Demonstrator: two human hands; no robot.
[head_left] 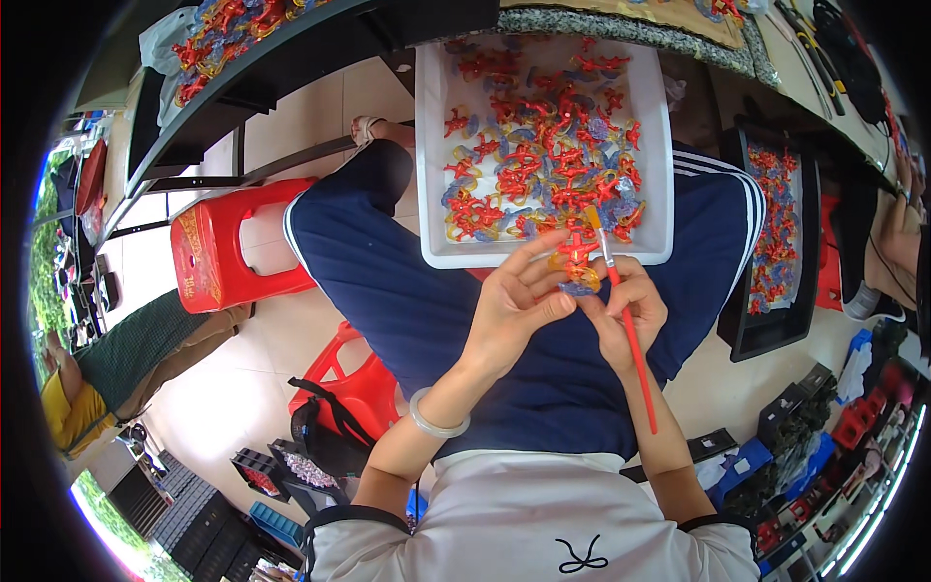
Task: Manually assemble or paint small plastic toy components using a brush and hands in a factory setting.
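Note:
Just past the near rim of a white tray, my left hand [519, 306] pinches a small figurine [579, 260], red on top with yellow and blue translucent parts below. In my right hand [630, 303] is a paintbrush [630, 339] with a red handle, a silver ferrule and yellowish bristles pointing up. Its bristles are close beside the figurine; whether they touch it I cannot tell. Fingertips of my right hand also come near the figurine's lower end. The white tray [433, 228] rests between my knees and holds many similar red, yellow and blue figurines [524, 165].
A black tray [742, 339] with more figurines stands at the right. Red stools [208, 247] are at the left and behind me. Workbenches [630, 24] run along the far side, with more figurines at upper left. Another person [126, 364] is at far left.

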